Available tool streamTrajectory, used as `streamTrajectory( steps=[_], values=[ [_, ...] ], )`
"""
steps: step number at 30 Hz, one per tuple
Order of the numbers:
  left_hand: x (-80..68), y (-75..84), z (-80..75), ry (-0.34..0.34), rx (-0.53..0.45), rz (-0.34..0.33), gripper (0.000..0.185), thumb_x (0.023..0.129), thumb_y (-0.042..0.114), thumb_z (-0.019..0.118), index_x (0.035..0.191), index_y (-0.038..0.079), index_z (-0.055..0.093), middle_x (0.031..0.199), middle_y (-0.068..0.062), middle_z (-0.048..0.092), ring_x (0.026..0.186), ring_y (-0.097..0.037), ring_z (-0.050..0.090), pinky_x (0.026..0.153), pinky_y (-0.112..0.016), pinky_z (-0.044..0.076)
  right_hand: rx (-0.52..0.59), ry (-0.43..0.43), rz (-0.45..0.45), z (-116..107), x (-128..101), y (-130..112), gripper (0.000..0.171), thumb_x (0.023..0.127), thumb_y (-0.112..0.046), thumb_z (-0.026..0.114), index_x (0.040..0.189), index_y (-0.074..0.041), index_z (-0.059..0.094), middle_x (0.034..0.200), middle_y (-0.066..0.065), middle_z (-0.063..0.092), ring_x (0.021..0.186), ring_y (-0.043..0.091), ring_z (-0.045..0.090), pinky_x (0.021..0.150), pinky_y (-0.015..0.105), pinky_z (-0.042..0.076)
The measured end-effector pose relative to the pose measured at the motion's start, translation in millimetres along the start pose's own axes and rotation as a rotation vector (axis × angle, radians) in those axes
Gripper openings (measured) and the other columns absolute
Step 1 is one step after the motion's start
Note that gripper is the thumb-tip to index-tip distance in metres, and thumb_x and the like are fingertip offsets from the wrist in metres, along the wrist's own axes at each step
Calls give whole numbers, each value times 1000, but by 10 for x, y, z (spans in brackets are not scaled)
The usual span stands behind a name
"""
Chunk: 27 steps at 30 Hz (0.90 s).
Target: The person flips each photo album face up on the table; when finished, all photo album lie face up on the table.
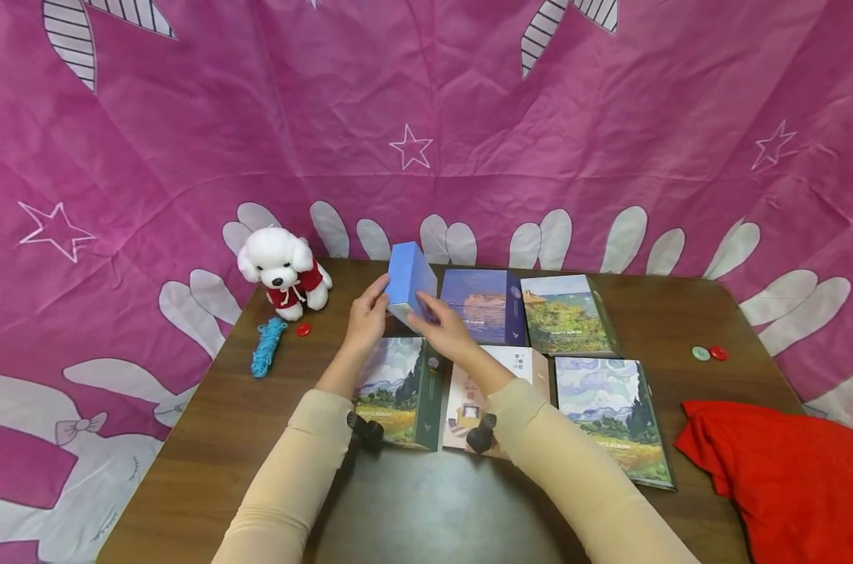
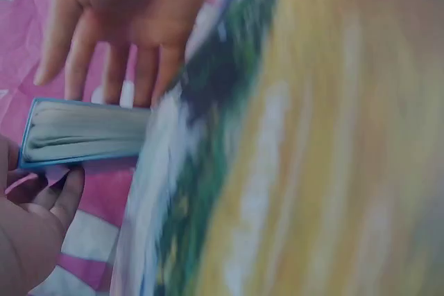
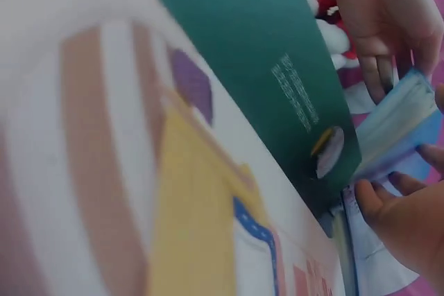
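Both hands hold a thick blue photo album (image 1: 406, 278) upright over the back of the table, its spine facing me. The left hand (image 1: 366, 317) is at its left side, fingertips on the cover. From the right, the right hand (image 1: 443, 325) grips it low, thumb near the spine's bottom. The left wrist view shows the page edges of the album (image 2: 90, 133) between its covers. Below lie an album with a green spine (image 1: 391, 388), a pink-covered album (image 1: 496, 384) and a purple album (image 1: 475, 301).
A landscape album (image 1: 563, 313) and another album (image 1: 605, 415) lie on the right. A white toy dog (image 1: 278, 262), blue cord (image 1: 267, 345) and red button (image 1: 303, 330) are on the left. Two buttons (image 1: 701, 353) and red cloth (image 1: 786, 478) are at the far right.
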<state>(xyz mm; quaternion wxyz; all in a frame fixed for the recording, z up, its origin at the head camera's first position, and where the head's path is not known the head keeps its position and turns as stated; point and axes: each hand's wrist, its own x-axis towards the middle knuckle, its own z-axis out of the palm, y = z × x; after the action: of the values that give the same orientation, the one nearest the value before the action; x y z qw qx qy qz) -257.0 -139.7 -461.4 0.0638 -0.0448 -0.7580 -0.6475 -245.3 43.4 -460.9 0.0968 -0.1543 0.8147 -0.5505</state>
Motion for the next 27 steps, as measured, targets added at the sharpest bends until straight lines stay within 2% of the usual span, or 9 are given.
streamTrajectory(
  steps=[4, 6, 11, 14, 18, 22, 27],
  values=[
    [35, -54, -110, 8, 220, -28, 51, 106, 24, 49, 150, 0, 45, 161, -6, 38, 149, -25, 32, 119, -42, 31, -93, -105, -12, 46, -18, 1, 72, 102, -44, 58, 162, -16, 27, 167, 7, 22, 151, 30, 27, 119, 51, 30],
    [40, -83, -174, -2, 287, -68, 55, 106, 31, 50, 151, 1, 45, 160, -9, 39, 148, -29, 34, 120, -42, 28, -109, -151, 0, 60, -19, 11, 76, 102, -46, 57, 162, -16, 24, 168, 6, 20, 152, 29, 25, 120, 51, 28],
    [46, -129, -288, -68, 272, -177, 60, 106, 38, 50, 155, 7, 40, 157, -17, 41, 145, -34, 38, 117, -48, 34, -40, -182, 30, 17, -43, 43, 76, 102, -46, 57, 163, -18, 22, 166, 9, 26, 150, 32, 28, 118, 54, 29],
    [47, -150, -301, -97, 264, -205, 62, 106, 38, 50, 157, 8, 35, 159, -17, 38, 147, -32, 35, 119, -47, 31, 16, -172, 30, -46, -69, 77, 74, 103, -44, 56, 163, -18, 22, 166, 10, 25, 150, 34, 27, 119, 54, 27],
    [56, -135, -261, -76, 277, -173, 62, 105, 37, 52, 157, 7, 36, 159, -16, 39, 147, -31, 34, 120, -45, 29, 65, -104, -8, -133, -106, 87, 71, 104, -36, 57, 161, -12, 25, 165, 12, 26, 150, 34, 28, 121, 48, 25],
    [55, -68, -177, -35, 313, -93, 59, 105, 34, 54, 155, 7, 40, 158, -15, 41, 147, -34, 34, 120, -46, 27, 81, 30, -50, -232, -144, 107, 65, 103, -28, 60, 157, -4, 33, 161, 17, 34, 149, 33, 31, 120, 44, 29],
    [20, 35, -8, -34, 302, -7, 54, 105, 33, 54, 152, 8, 45, 156, -16, 43, 146, -35, 36, 119, -46, 30, 106, 168, -32, -432, -210, 149, 60, 104, -28, 58, 155, -4, 36, 159, 18, 38, 149, 27, 33, 119, 39, 31]
  ],
)
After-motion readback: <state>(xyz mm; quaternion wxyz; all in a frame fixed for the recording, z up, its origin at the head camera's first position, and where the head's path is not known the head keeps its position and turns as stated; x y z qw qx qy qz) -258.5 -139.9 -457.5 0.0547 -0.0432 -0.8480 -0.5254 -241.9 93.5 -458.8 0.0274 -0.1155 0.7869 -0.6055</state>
